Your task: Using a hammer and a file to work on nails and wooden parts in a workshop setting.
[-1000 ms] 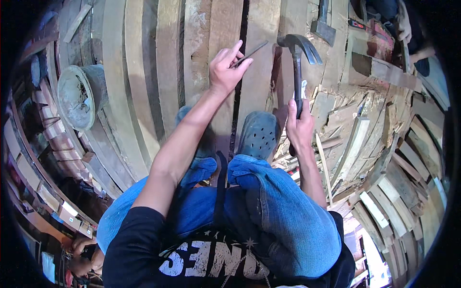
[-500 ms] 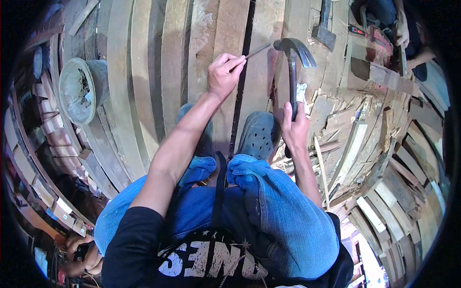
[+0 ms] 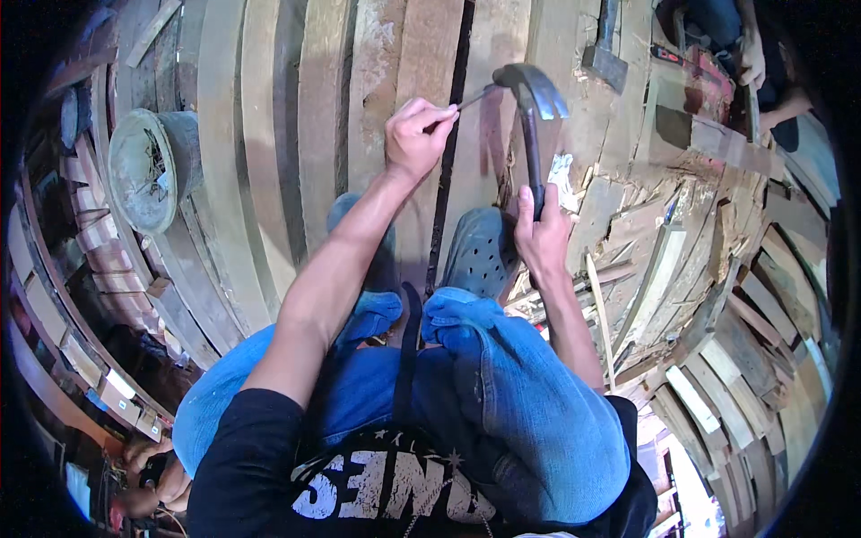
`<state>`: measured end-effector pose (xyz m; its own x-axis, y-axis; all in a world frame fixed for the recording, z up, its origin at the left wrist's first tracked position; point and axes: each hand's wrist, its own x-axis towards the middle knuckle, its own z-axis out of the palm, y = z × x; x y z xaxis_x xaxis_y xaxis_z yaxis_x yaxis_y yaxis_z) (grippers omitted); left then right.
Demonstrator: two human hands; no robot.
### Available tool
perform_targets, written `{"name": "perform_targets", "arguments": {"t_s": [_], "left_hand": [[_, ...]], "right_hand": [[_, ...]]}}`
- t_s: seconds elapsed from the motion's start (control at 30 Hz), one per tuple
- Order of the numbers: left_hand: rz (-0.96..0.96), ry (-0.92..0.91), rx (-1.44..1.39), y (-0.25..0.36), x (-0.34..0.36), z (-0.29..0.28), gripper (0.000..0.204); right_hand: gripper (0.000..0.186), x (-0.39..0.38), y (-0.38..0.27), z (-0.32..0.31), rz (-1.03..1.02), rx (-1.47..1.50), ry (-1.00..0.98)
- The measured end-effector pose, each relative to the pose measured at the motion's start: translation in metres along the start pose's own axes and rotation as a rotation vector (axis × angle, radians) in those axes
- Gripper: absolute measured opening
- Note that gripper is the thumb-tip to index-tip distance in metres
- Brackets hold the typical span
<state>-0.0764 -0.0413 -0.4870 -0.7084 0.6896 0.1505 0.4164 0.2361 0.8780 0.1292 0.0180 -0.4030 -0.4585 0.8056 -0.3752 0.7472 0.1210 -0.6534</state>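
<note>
My left hand [image 3: 416, 134] is closed, pinching a thin dark metal rod [image 3: 473, 96] that looks like a long nail. The rod slants up to the right above the wooden boards [image 3: 377, 117]. Its far end meets or nearly meets the striking face of a claw hammer [image 3: 531, 148]; the blurred head makes contact hard to judge. My right hand [image 3: 543, 235] is wrapped round the hammer's dark handle, thumb along it, with the claw pointing right. Below both hands are my feet in dark clogs [image 3: 480, 255].
A pale bucket [image 3: 179, 152] with debris inside lies at the left. A second hammer [image 3: 606, 65] rests on the boards at the upper right, near another person's hands [image 3: 782, 109]. Splintered wood and offcuts [image 3: 655, 278] cover the right side. Another person [image 3: 166, 480] appears at the lower left.
The hammer head has swung left and slightly up, closer to the rod, and my right hand has shifted left with it. My left hand stays almost in place with its grip unchanged.
</note>
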Motion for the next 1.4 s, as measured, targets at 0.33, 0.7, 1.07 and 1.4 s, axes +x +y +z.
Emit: {"name": "perform_targets", "arguments": {"t_s": [0.33, 0.7, 1.07, 1.4], "left_hand": [[0.009, -0.001, -0.022, -0.003, 0.002, 0.001, 0.008], [-0.055, -0.020, -0.028, 0.003, 0.002, 0.001, 0.008], [-0.108, -0.002, -0.028, 0.007, -0.002, 0.002, 0.013], [-0.105, 0.005, -0.029, 0.007, -0.006, 0.001, 0.013]], "right_hand": [[0.028, -0.005, 0.001, 0.001, 0.045, -0.093, -0.007], [0.035, -0.001, 0.009, 0.003, 0.061, -0.043, 0.041], [0.031, -0.004, 0.008, 0.001, 0.011, -0.059, 0.078], [0.036, -0.002, 0.009, 0.003, 0.080, -0.132, 0.024]]}}
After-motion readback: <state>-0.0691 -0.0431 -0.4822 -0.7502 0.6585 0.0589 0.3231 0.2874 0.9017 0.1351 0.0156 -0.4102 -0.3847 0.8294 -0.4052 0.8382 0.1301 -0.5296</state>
